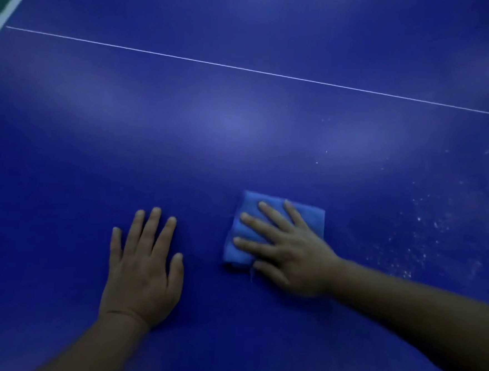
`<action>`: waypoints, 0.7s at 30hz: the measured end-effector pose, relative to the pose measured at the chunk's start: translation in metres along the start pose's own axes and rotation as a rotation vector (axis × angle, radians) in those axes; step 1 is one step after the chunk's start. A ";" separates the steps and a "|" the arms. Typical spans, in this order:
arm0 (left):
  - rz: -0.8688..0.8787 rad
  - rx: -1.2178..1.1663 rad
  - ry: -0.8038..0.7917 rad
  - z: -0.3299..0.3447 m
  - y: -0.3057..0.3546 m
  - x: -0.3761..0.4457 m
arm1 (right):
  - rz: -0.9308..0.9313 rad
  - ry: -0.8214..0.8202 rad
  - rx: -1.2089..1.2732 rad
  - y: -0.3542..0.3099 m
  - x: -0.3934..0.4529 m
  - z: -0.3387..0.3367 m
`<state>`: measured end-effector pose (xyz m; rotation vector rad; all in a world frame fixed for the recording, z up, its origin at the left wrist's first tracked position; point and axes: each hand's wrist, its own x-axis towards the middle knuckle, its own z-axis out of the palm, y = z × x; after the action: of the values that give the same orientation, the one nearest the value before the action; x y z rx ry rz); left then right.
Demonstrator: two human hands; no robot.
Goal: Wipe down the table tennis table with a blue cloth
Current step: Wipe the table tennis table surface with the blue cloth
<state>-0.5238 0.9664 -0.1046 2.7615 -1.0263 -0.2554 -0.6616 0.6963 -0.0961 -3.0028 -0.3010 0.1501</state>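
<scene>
The dark blue table tennis table (212, 131) fills almost the whole view. A folded light blue cloth (310, 216) lies flat on it right of centre. My right hand (285, 246) presses on the cloth with straight, spread fingers and covers most of it. My left hand (145, 265) rests flat on the bare table surface to the left of the cloth, fingers straight, holding nothing.
A thin white centre line (274, 74) crosses the table beyond the hands. The table's white edge stripe (12, 7) runs at the top left, with green floor beyond it. White dust specks (424, 241) are scattered on the surface right of the cloth.
</scene>
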 end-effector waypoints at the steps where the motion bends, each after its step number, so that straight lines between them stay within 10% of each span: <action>1: 0.000 -0.002 0.001 0.000 0.000 0.000 | 0.040 0.012 -0.043 0.025 0.015 -0.002; 6: -0.001 0.009 0.018 0.001 0.000 -0.001 | 0.716 0.075 0.028 0.115 0.084 -0.023; 12: -0.005 0.042 0.002 0.001 0.000 0.002 | 0.156 0.047 -0.039 0.034 0.052 0.002; 17: 0.003 0.056 0.010 0.000 0.002 0.001 | 0.847 0.030 -0.006 0.151 0.021 -0.021; 21: 0.017 0.064 0.020 0.000 0.000 0.001 | 0.876 0.068 0.013 0.104 0.045 -0.017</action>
<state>-0.5230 0.9651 -0.1051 2.8043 -1.0710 -0.1957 -0.5964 0.6026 -0.0965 -2.8789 1.0184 0.1166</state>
